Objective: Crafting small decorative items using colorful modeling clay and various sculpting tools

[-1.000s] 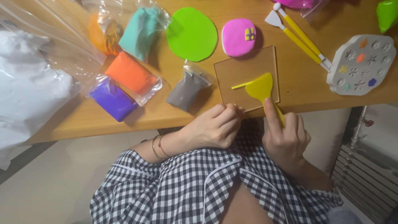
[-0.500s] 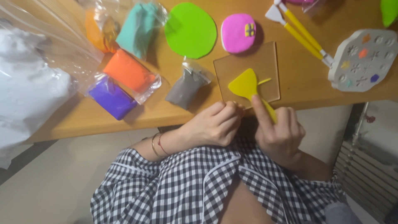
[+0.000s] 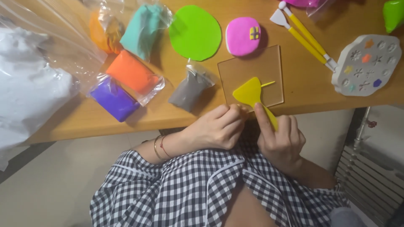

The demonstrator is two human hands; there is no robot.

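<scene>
My right hand (image 3: 281,141) grips a yellow plastic scraper (image 3: 252,96) by its handle, forefinger stretched along it. The flat blade lies on a clear square board (image 3: 269,67) at the table's front edge, next to a thin yellow clay strip (image 3: 268,84). My left hand (image 3: 216,128) is curled at the table edge, its fingertips touching the board's front left corner close to the blade; whether it holds anything is hidden.
On the wooden table (image 3: 311,90): a green clay disc (image 3: 195,32), a pink clay piece (image 3: 243,35), bagged grey (image 3: 189,87), orange (image 3: 131,73), purple (image 3: 112,98) and teal (image 3: 143,25) clay, yellow modelling tools (image 3: 305,35), a white mould (image 3: 365,65), a white bag (image 3: 27,90) at left.
The scraper blade has slid left across the clear board, away from the thin yellow strip, which now lies to its right. My left hand stays at the table edge.
</scene>
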